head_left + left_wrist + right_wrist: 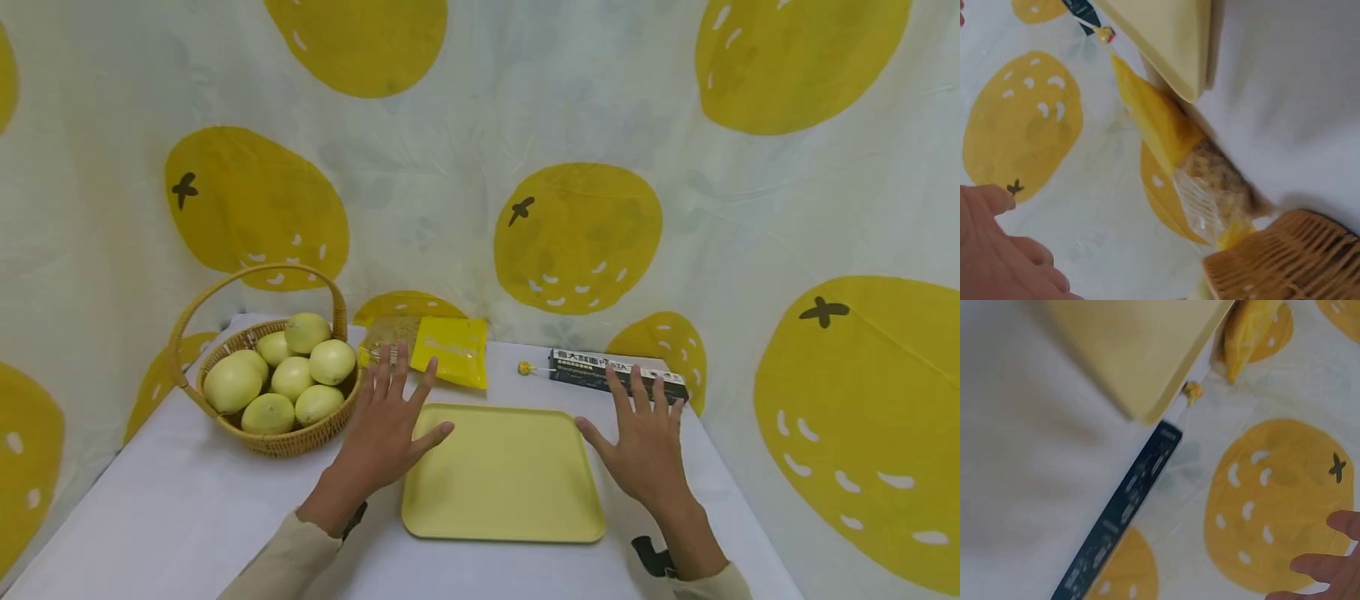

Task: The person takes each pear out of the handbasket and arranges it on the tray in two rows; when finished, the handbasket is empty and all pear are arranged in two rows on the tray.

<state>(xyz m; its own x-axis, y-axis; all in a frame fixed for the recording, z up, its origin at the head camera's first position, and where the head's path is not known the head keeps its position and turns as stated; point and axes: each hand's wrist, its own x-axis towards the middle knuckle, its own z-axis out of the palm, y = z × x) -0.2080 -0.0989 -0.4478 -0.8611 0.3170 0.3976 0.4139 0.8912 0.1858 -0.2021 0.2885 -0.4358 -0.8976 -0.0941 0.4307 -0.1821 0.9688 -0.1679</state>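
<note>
My left hand [386, 429] is spread over the left edge of a pale yellow tray [502, 475], holding nothing. On the other side, my right hand [641, 446] hovers by the tray's right edge, fingers apart and holding nothing. Behind the left fingers lies a yellow bag with a clear window [453, 346], showing tan contents. Beyond the right fingertips is a long black-and-white pasta box [573, 371]. The left wrist view shows part of the left hand [1004, 250]; the right wrist view catches the right fingers [1322, 565] at its edge.
A wicker basket [288, 443] with a tall handle stands left of the left hand, filled with several pale yellow-green round fruits [292, 377]. A small yellow ornament on a thin stick [525, 367] lies beside the box. A fruit-print curtain [450, 167] hangs behind the white tabletop [187, 517].
</note>
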